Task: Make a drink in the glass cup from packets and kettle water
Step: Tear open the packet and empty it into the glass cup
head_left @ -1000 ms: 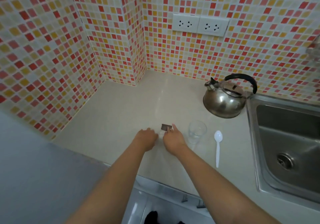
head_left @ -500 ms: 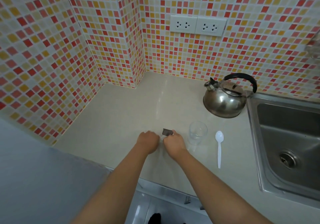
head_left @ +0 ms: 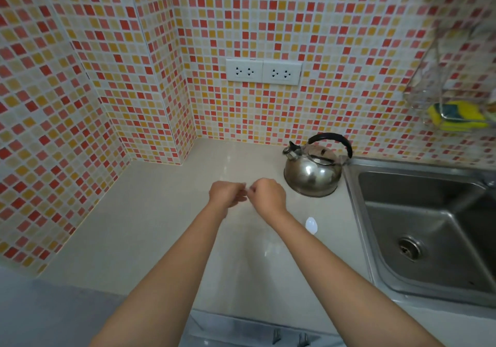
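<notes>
My left hand point(head_left: 226, 193) and my right hand point(head_left: 268, 196) are raised side by side over the counter, fingertips pinched together. Only a thin pale sliver of the packet point(head_left: 245, 190) shows between them; the rest is hidden by the fingers. The steel kettle point(head_left: 311, 176) with a black handle stands just right of my right hand, next to the sink. The bowl of the white plastic spoon point(head_left: 311, 225) peeks out beside my right forearm, which hides its handle. The glass cup is out of sight, likely behind that forearm.
The steel sink point(head_left: 429, 228) fills the right side, its rim touching the kettle's corner. Tiled walls close off the beige counter point(head_left: 150, 212) at the back and left. Two wall sockets point(head_left: 263, 71) sit above. A wire rack with a yellow sponge point(head_left: 456, 114) hangs at the upper right.
Both hands have lifted off the counter and away from me, still pinched together on the packet. The view has tilted up, and my right forearm now covers the glass cup.
</notes>
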